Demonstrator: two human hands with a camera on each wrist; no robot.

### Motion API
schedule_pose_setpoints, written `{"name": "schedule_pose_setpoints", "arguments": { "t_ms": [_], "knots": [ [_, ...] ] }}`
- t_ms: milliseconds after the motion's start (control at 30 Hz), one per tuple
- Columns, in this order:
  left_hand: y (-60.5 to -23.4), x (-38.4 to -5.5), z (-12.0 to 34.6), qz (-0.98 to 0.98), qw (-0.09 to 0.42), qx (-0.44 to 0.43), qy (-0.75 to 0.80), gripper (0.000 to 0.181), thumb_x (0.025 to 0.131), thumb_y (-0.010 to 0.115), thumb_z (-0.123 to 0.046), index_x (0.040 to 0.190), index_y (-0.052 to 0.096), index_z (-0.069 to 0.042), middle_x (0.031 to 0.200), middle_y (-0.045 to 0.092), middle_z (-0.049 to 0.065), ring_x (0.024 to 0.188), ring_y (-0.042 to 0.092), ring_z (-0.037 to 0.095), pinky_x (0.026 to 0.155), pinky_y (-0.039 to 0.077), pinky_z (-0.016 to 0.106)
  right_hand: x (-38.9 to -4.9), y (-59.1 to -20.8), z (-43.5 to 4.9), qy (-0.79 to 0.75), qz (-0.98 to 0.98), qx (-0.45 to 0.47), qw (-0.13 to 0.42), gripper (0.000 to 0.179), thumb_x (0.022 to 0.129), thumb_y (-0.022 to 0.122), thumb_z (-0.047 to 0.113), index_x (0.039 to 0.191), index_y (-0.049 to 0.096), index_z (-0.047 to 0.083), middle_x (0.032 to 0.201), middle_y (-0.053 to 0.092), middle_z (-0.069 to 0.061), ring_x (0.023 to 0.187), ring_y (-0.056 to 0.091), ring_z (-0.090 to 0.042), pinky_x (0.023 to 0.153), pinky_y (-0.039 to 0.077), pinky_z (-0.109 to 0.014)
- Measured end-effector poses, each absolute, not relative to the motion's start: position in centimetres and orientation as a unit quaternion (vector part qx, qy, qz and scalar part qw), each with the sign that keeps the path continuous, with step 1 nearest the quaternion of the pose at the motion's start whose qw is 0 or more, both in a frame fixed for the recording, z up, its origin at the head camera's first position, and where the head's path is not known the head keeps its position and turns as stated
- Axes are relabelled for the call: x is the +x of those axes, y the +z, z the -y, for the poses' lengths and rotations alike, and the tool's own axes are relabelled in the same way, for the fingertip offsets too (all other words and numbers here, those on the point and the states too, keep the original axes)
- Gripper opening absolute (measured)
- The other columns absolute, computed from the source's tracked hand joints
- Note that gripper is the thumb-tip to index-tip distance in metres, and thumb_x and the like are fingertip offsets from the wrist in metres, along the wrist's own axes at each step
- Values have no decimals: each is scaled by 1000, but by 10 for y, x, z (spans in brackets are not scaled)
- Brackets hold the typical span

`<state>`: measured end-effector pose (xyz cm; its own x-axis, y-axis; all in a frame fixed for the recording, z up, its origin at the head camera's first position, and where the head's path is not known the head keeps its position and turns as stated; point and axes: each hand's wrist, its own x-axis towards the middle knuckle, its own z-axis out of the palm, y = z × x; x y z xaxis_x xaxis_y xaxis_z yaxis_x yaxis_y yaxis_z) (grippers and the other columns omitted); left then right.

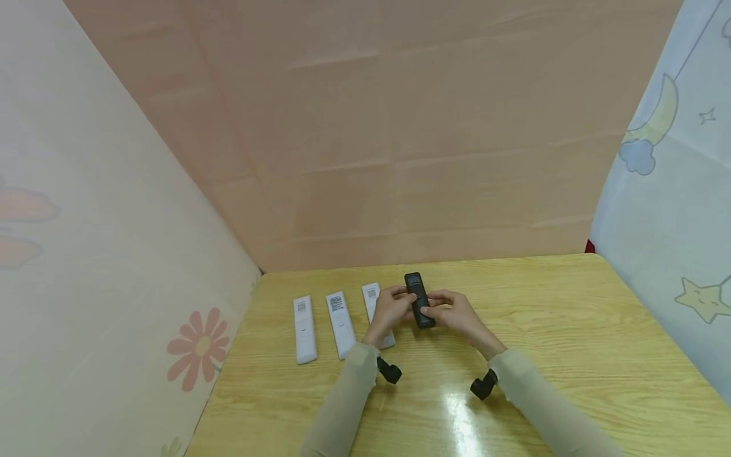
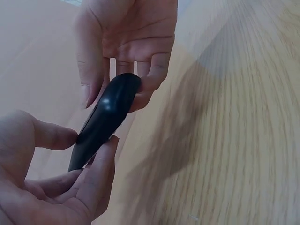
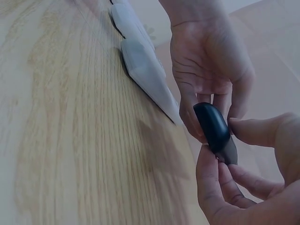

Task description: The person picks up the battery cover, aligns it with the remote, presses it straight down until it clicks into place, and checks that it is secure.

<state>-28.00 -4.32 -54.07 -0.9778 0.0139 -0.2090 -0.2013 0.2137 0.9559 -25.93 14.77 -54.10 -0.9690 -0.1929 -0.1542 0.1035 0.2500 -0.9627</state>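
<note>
Both hands hold a black remote control (image 1: 419, 292) above the wooden table, its back turned up with a printed label near the far end. My left hand (image 1: 394, 307) grips its left side, thumb on the back and fingers underneath. From the other side, my right hand (image 1: 458, 313) pinches it between thumb and fingertips. In the right wrist view the remote's black rounded end (image 3: 213, 126) faces the camera. Beside the left hand lies a white remote control (image 1: 371, 293), partly hidden by that hand.
Two more white remotes, a middle one (image 1: 341, 325) and a left one (image 1: 305, 330), lie label side up on the wooden table (image 1: 257, 406). A beige backdrop (image 1: 457, 158) rises behind the table, with patterned panels at the left and right.
</note>
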Motion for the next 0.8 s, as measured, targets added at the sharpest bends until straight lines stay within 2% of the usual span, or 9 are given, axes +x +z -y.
{"name": "schedule_pose_setpoints", "arguments": {
  "t_ms": [267,533,800],
  "knots": [
    [-544,-280,46,-769,88,-62,630,45,103,72,-26,141,66,-5,122,73,8,103,74,21,93,63,43,-258,-543,-143,-618,-774,-43,128,63,98,78,18,152,53,-2,138,60,-26,111,72,-29,90,63,-45],
    [-546,-281,48,-792,81,-67,602,45,102,74,-23,141,66,-3,120,71,9,105,72,22,90,64,40,-254,-545,-137,-615,-776,-50,130,62,99,75,9,154,50,-5,143,56,-29,123,69,-42,96,62,-49],
    [-549,-282,48,-808,66,-65,582,44,102,75,-21,140,67,-1,116,72,10,98,75,21,84,65,34,-252,-547,-133,-603,-785,-53,128,63,97,75,3,154,50,-6,142,57,-28,120,70,-39,92,63,-44]
  ]
}}
